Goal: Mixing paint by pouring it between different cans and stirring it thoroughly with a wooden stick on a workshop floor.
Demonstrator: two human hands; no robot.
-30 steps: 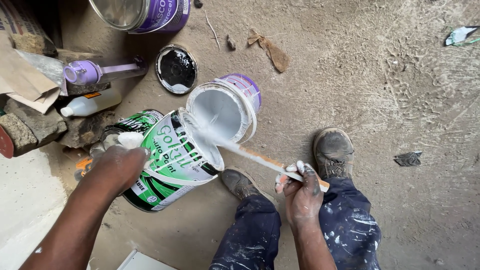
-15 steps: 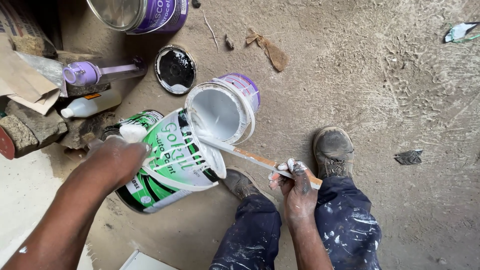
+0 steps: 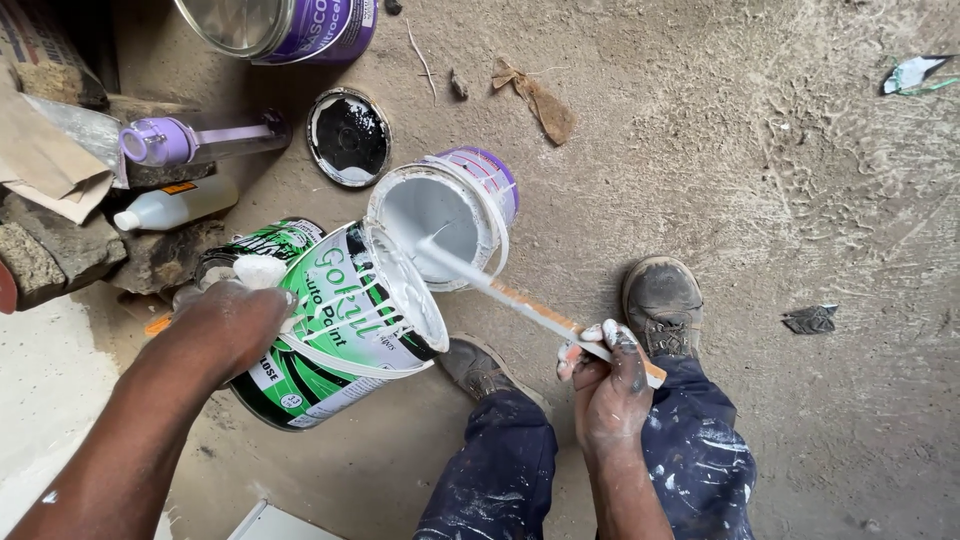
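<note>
The left hand (image 3: 232, 322) is gripping the base end of a green-and-white paint can (image 3: 335, 325), fingers wrapped around its rim and holding it tipped over on its side; its open mouth, streaked with white paint, is leaning over the edge of a smaller purple-labelled tin (image 3: 447, 213) that is standing upright on the dusty concrete floor (image 3: 760, 200); the small tin is holding white paint. The right hand (image 3: 612, 378) is closing tightly round the near end of a wooden stir stick (image 3: 530, 308), fingers curled and smeared white; the stick is slanting up and left, its paint-coated tip dipping inside the small tin. Two worn boots (image 3: 660, 300) are standing just below the tins, with paint-spattered blue trousers (image 3: 690, 460) above them. A round black lid (image 3: 348, 136) is lying flat near the small tin; a larger purple can (image 3: 290, 25) is sitting at the top edge; a white plastic bottle (image 3: 175, 205) is lying on its side at the left, beside a purple-capped tool (image 3: 165, 140).
</note>
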